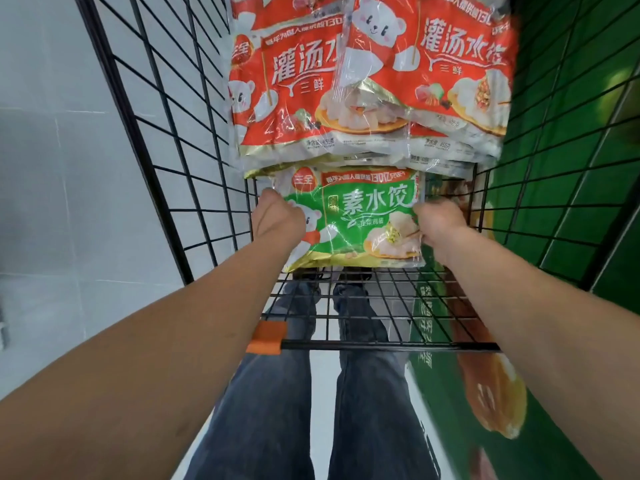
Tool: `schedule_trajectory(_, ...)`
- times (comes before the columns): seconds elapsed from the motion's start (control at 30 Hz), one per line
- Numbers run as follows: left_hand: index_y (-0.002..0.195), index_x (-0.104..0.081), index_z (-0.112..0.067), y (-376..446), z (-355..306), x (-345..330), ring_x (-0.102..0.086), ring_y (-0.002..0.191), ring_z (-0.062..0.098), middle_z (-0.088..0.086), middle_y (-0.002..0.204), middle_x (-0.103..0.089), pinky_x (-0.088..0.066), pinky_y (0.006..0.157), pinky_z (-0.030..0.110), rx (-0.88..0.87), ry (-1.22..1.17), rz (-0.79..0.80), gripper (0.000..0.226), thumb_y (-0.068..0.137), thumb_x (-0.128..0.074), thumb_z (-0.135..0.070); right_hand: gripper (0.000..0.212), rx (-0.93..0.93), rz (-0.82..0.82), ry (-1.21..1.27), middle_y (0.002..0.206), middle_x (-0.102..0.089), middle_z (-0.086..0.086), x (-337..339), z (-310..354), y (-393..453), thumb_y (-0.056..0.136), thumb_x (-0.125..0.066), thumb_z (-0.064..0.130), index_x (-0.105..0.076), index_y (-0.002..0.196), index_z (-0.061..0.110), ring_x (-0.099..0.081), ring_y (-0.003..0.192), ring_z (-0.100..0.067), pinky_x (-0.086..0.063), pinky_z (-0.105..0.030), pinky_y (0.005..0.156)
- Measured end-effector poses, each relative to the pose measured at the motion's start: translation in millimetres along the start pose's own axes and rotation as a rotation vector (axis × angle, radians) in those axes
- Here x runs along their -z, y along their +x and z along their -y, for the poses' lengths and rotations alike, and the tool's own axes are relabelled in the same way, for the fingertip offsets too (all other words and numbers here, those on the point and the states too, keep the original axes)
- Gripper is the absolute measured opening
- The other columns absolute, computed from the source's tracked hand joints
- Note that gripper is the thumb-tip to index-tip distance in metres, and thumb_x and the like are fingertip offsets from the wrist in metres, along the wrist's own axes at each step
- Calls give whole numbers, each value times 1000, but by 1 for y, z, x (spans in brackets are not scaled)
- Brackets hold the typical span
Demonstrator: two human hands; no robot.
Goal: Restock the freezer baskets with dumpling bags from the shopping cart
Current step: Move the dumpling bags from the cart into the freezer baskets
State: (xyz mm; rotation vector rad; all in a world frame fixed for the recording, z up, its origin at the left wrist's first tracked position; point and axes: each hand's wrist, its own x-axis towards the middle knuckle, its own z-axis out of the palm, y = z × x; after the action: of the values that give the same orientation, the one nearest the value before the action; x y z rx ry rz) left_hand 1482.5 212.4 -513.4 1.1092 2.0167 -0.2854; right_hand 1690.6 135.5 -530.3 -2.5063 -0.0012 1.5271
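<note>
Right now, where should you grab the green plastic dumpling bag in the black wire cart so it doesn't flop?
Probably by its two short side edges, one hand from each side, as the left hand and right hand grip the green plastic dumpling bag. It is wide, flat and soft, and red dumpling bags overlap its top edge.

One green dumpling bag (356, 216) lies between two hands (277, 220). Beyond them, two red dumpling bags (287, 98) top a stack; lower ones are uncountable.

Bright even light, wide-angle warp, blurred edges
</note>
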Motion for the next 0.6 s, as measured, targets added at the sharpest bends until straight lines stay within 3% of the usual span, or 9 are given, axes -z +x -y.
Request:
schedule_trajectory(0.17,97,-47,-17,-4,13,4,-52,77,22,3,88,-51,-39,62,28,5,-221,47,6,93,-51,-19,9,-83,38,216,100,-64,-6,5,-8,-3,95,-60,20,-60,92,12,-60,87,-21,-48,-33,68)
schedule_trajectory(0.23,85,-45,-20,-7,13,10,-49,68,20,5,86,-52,-37,56,27,-20,-240,62,11,89,-55,-18,11,-54,20,247,103,-68,-10,8,-10,-13,92,-63,20,-61,84,13,-64,92,-26,-54,-36,79)
schedule_trajectory(0.27,81,-45,-21,-12,13,15,-50,69,20,6,88,-53,-38,56,28,-32,-237,75,14,87,-58,-18,11,-34,1,238,104,-70,-14,9,-11,-20,90,-63,20,-63,84,11,-67,96,-32,-56,-45,86)
schedule_trajectory(0.3,79,-45,-22,-18,12,22,-51,70,21,7,89,-54,-39,58,29,-56,-233,86,17,85,-60,-17,12,-12,-10,236,105,-71,-18,11,-14,-28,86,-62,20,-64,83,8,-68,98,-37,-56,-55,88)
schedule_trajectory(0.37,80,-50,-21,-31,11,36,-58,74,25,9,92,-59,-48,63,32,-107,-232,115,15,83,-64,-18,20,34,-1,238,102,-71,-20,15,-18,-44,75,-58,27,-66,80,9,-68,97,-41,-54,-64,83)
schedule_trajectory(0.43,83,-57,-10,-43,11,55,-67,77,30,14,90,-66,-57,67,39,-159,-251,134,16,76,-66,-22,24,65,2,294,98,-72,-17,22,-22,-72,72,-56,32,-66,80,12,-69,93,-40,-55,-63,79)
schedule_trajectory(0.5,74,-54,-8,-57,7,76,-62,67,27,14,75,-62,-51,59,37,-223,-279,156,19,68,-65,-23,19,90,-6,404,98,-73,-15,31,-22,-106,76,-59,30,-68,84,16,-70,92,-41,-56,-62,78)
schedule_trajectory(0.6,72,-55,-15,-87,-4,111,-60,66,24,12,72,-59,-48,59,38,-293,-272,174,19,62,-65,-27,16,153,-45,483,97,-73,-7,49,-26,-155,77,-60,35,-68,81,22,-69,93,-36,-56,-56,86)
